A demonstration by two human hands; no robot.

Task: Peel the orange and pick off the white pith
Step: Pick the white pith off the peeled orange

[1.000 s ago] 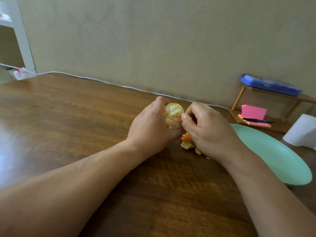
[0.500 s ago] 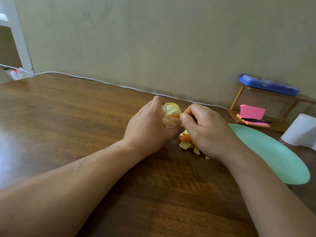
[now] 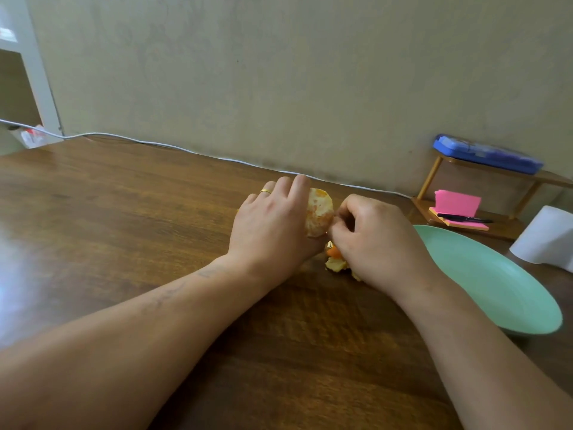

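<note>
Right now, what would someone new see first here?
In the middle, the left hand holds a peeled orange and the right hand pinches at its side. Just under them peel scraps lie on the table, and a green plate sits to the right.

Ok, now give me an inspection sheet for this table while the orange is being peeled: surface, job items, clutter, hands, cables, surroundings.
Surface: brown wooden table, glare at its left.
Job's things: peeled orange in the left hand; peel scraps on the table, partly under the right hand.
Clutter: green plate right of the hands; white paper roll; small wooden shelf holding pink sticky notes and a black pen, with a blue case on top.
Hands: left hand grips the peeled orange; right hand pinches at its right side.
Cables: white cable along the table's far edge by the wall.
Surroundings: beige wall; white door frame at far left.
</note>
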